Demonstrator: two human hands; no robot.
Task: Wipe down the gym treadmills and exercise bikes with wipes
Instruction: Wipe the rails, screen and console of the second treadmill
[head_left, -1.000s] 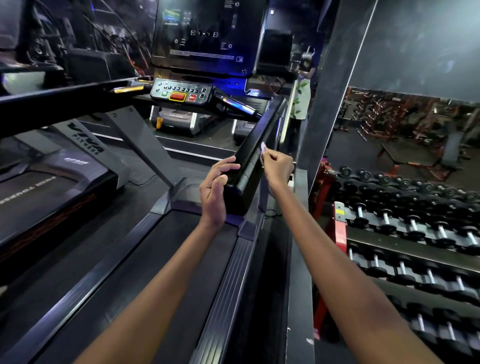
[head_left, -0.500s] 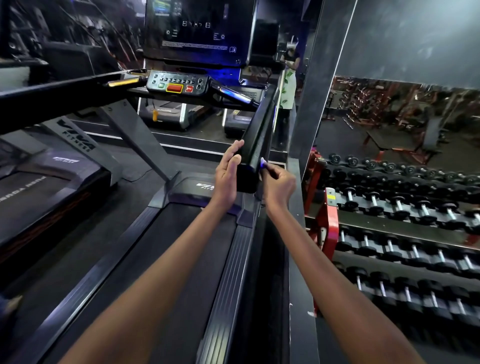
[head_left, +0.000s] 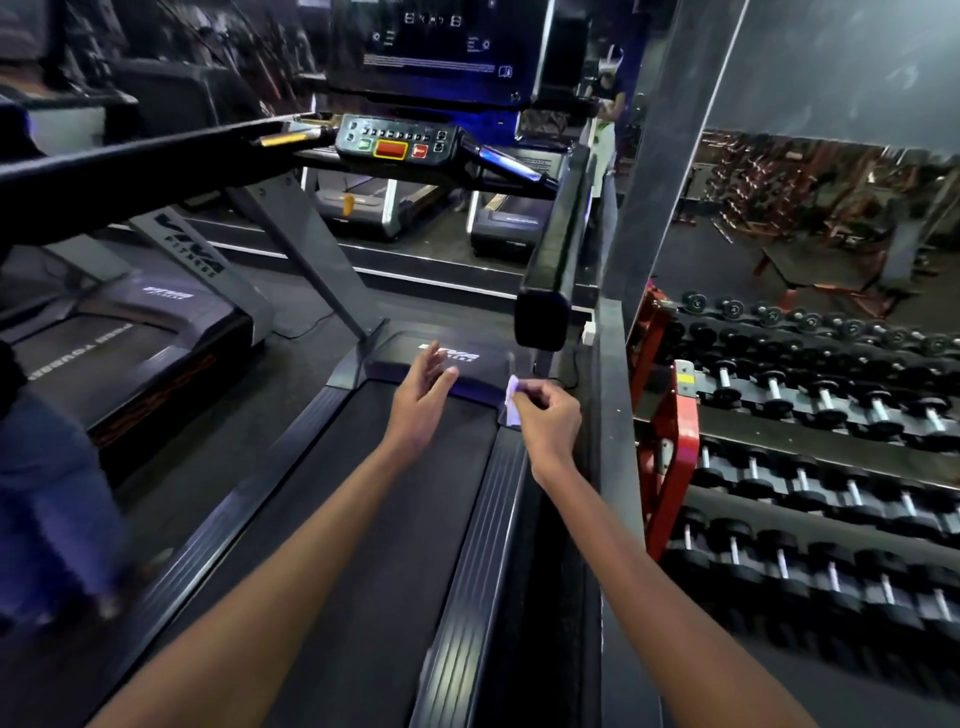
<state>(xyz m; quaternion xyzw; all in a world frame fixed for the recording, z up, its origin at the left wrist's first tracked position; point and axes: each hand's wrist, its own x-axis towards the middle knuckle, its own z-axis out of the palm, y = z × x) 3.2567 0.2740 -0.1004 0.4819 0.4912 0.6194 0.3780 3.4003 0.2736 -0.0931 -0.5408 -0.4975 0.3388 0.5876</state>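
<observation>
Wipe (head_left: 512, 400): small, white, crumpled.

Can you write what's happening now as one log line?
left hand: open, empty | right hand: pinching wipe | treadmill handrail: untouched

A red-framed rack (head_left: 662, 415) of dumbbells (head_left: 826, 395) filled the right of the frame; a mirror (head_left: 831, 156) stood above it.

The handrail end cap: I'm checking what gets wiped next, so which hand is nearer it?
Right. The right hand, pinching the wipe, is just below the handrail end cap; the left hand is further left.
</observation>
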